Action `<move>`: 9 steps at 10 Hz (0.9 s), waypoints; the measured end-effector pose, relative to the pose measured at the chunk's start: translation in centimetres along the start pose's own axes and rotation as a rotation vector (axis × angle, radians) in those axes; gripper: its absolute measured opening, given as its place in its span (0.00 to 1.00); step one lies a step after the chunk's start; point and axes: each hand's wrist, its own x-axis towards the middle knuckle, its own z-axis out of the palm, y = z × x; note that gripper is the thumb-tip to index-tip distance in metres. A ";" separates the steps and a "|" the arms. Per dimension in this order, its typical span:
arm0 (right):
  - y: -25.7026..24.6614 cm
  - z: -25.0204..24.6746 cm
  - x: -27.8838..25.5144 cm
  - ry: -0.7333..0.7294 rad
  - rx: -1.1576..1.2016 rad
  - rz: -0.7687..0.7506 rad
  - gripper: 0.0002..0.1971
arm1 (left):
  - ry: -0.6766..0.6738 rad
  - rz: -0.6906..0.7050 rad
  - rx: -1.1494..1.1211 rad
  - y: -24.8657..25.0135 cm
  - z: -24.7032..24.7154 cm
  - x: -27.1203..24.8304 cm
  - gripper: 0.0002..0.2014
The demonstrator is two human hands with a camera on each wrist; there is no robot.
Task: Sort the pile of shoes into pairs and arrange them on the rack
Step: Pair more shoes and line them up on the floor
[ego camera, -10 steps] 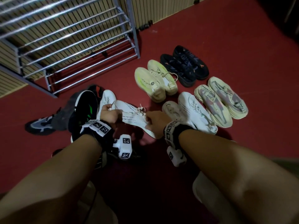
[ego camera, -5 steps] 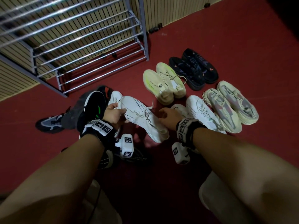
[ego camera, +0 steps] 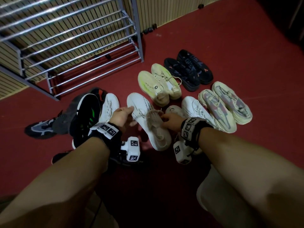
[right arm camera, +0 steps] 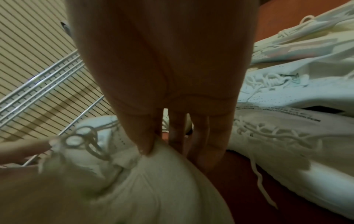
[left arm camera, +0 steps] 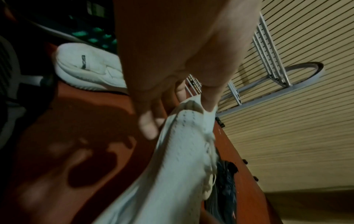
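Observation:
I hold a white knit sneaker (ego camera: 148, 127) low over the red floor, toe pointing away from me. My left hand (ego camera: 127, 114) pinches its left edge near the laces. In the left wrist view the thumb and fingertips (left arm camera: 148, 126) grip the sneaker (left arm camera: 182, 166). My right hand (ego camera: 165, 119) pinches its collar on the other side, and in the right wrist view the fingers (right arm camera: 146, 144) grip the fabric of the sneaker (right arm camera: 138, 186). A similar white sneaker (ego camera: 196, 109) lies just to the right. The metal rack (ego camera: 74, 40) stands at the far left with bare shelves.
On the floor stand a yellow-cream pair (ego camera: 160, 86), a black pair (ego camera: 189, 70) and a cream-and-pink pair (ego camera: 225, 104). Left of my hands lie a black shoe with green marks (ego camera: 87, 116), a white shoe (ego camera: 109, 106) and a grey-blue shoe (ego camera: 42, 130). A slatted wall (ego camera: 164, 10) backs the rack.
The white sneaker has turned in my hands from lying across to toe pointing away. Both hands kept hold of it.

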 end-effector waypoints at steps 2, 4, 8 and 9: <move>1.8 0.1 0.0 -0.032 -0.040 0.018 0.13 | 0.142 0.106 0.319 -2.1 3.2 -0.1 0.32; 4.7 -1.8 0.2 0.210 -0.006 0.194 0.15 | 0.208 0.066 0.357 -3.8 3.4 1.2 0.28; 8.7 -1.9 -0.3 0.195 -0.201 0.451 0.19 | 0.307 0.086 0.389 -6.6 3.4 2.6 0.17; 8.8 -1.6 0.1 0.204 -0.184 0.454 0.20 | 0.253 0.029 0.408 -6.9 3.1 2.8 0.20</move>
